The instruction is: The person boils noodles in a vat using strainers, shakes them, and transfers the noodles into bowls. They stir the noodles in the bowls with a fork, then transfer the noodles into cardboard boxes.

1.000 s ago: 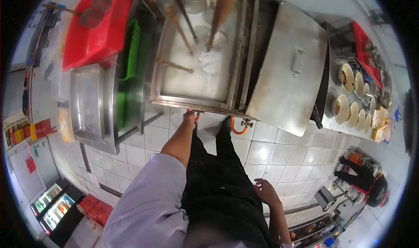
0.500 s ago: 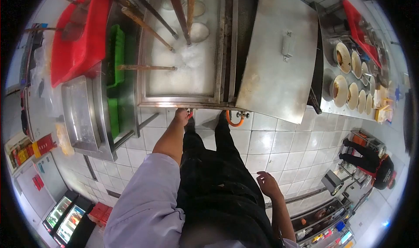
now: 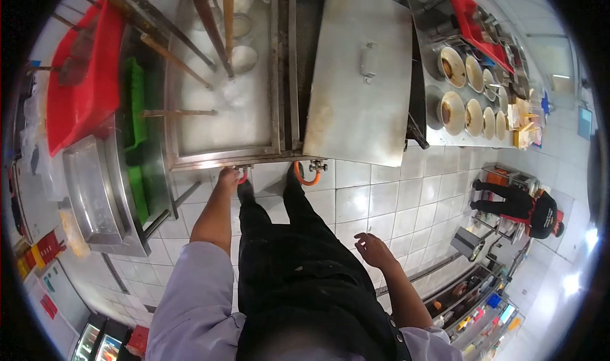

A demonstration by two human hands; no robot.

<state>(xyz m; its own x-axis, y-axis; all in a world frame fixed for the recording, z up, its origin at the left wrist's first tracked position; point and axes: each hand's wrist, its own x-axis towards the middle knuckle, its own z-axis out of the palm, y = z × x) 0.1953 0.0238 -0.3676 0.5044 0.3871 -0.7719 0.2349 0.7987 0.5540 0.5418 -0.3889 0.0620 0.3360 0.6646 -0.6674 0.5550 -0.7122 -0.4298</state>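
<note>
Cloudy white liquid (image 3: 206, 127) fills one metal vat (image 3: 222, 160). Below its front edge, my left hand (image 3: 227, 179) is beside one red fitting (image 3: 243, 177); I can't tell its grip. My right hand (image 3: 375, 250) hangs half-open, beside my apron (image 3: 305, 291).

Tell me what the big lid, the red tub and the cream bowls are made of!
The lid looks like metal: grey, dull shine, brownish stains. The red tub seems plastic: one bright colour all through, smooth sides. The cream bowls look smooth, maybe plastic or china; I can't tell which.
</note>
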